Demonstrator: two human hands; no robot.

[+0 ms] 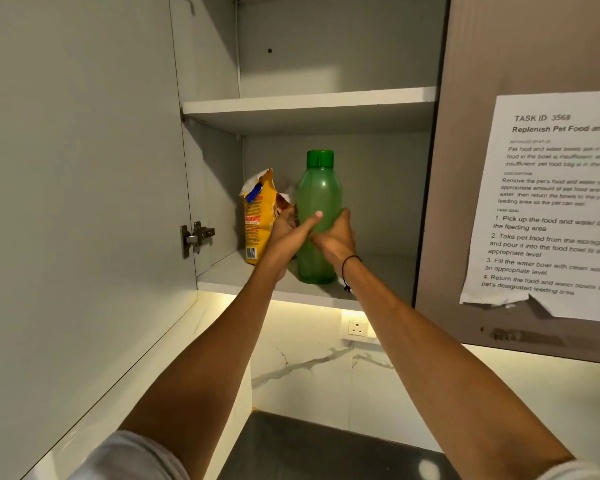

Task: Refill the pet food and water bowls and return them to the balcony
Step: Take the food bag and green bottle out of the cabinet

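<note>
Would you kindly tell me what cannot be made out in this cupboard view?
- Head view: the fingers of the right hand are hidden behind the green bottle.
- The food bag is partly covered by the left hand; its print is too small to read.
- The task sheet is cut off by the right edge.
- The bowls are out of view.

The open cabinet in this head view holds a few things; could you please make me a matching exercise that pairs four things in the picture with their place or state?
Things:
1. green bottle
2. yellow food bag
3. printed task sheet
4. upper shelf

Places or states:
A. taped to the closed brown cabinet door on the right
B. nothing visible on it
C. upright on the lower shelf, with both hands on it
D. top torn open, standing left of the bottle

Pairs: 1-C, 2-D, 3-A, 4-B
</note>
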